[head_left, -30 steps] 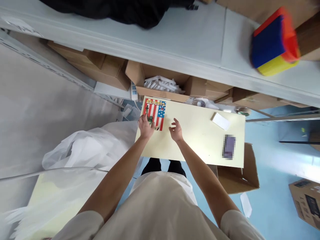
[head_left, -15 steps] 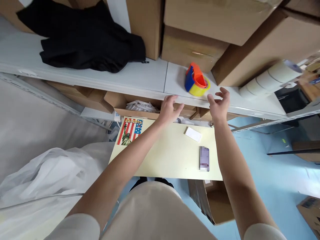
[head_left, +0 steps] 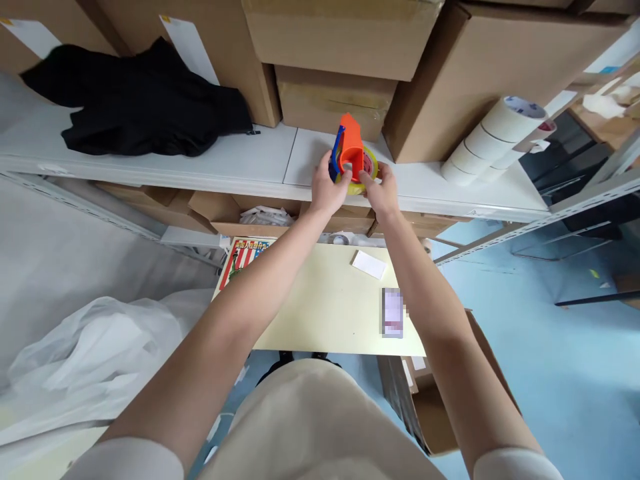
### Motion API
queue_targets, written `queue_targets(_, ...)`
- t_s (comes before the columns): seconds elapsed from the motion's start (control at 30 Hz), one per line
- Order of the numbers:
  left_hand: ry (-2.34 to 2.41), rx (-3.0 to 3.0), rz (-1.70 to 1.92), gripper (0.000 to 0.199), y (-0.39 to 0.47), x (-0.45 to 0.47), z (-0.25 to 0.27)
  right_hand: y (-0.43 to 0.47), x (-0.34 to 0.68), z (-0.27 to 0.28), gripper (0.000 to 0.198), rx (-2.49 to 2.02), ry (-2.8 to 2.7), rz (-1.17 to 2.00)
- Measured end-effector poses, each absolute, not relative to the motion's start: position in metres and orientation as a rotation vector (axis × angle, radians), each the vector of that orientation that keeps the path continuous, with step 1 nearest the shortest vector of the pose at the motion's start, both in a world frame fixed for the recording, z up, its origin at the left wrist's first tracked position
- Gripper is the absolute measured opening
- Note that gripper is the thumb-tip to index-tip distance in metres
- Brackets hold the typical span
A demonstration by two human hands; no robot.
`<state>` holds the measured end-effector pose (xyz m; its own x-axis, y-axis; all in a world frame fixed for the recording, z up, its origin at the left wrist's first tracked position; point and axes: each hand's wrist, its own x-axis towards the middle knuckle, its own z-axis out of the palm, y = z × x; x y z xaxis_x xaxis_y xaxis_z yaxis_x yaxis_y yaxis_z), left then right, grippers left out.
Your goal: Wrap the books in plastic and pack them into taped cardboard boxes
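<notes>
I clamp both hands, left hand (head_left: pixel 326 192) and right hand (head_left: pixel 382 193), seemingly firmly, round the orange-blue-yellow plastic tape dispenser (head_left: pixel 350 160), keeping it level.

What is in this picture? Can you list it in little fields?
left hand: grips tape dispenser
right hand: grips the dispenser too
dispenser: orange, blue, yellow, at shelf edge
shelf: black cloth, boxes, tape rolls
table: book, white card
</notes>
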<state>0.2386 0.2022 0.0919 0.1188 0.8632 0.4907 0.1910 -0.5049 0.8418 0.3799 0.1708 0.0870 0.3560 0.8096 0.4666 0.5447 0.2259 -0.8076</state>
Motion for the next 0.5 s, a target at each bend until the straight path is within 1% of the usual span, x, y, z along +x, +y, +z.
queue_targets(0.1,0.986,1.779,1.387,0.066,0.13,0.223,0.092,0.093,0.367,0.096,0.06,-1.5,-1.3,0.352)
queue_targets(0.2,0.953,1.626,1.332,0.066,0.057,0.211,0.064,0.019,0.352,0.074,0.061,-1.537,-1.272,0.384)
queue_targets(0.33,1.031,1.405,1.142,0.064,-0.016,0.198,-0.01,-0.054,0.33,-0.003,0.061,-1.705,-1.14,0.452)
queue_targets(0.5,1.078,1.211,0.872,0.06,-0.057,0.183,-0.094,-0.111,0.314,-0.097,0.062,-1.928,-1.066,0.599)
